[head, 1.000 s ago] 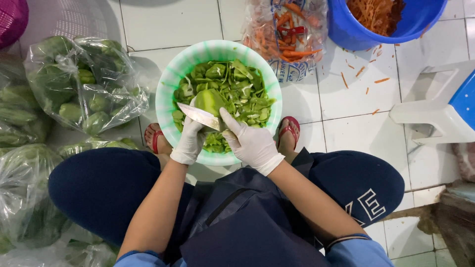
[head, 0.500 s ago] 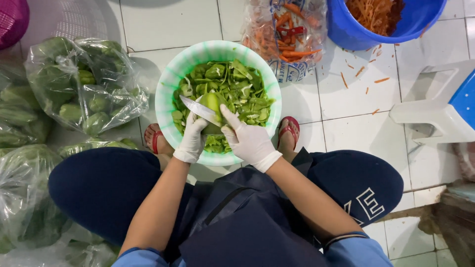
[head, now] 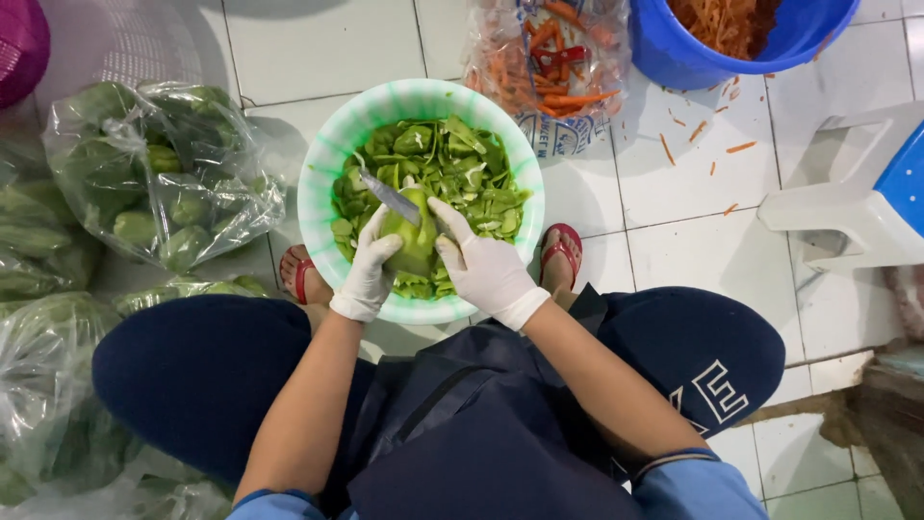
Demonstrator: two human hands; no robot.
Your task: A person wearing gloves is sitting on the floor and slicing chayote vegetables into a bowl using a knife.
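Left hand cradles a green fruit over the bowl, at the frame's 12 o'clock; right hand grips the knife, blade on the fruit's 11 o'clock side.

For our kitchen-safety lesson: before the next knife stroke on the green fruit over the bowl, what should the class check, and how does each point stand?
1. Fruit held firmly: right hand grips the green fruit: ok.
2. Knife held by the left hand: ok.
3. Gloves on both hands: ok.
4. Fruit over the green bowl, so peelings land inside: ok.
5. Right fingers clear of the blade's path: cannot tell.
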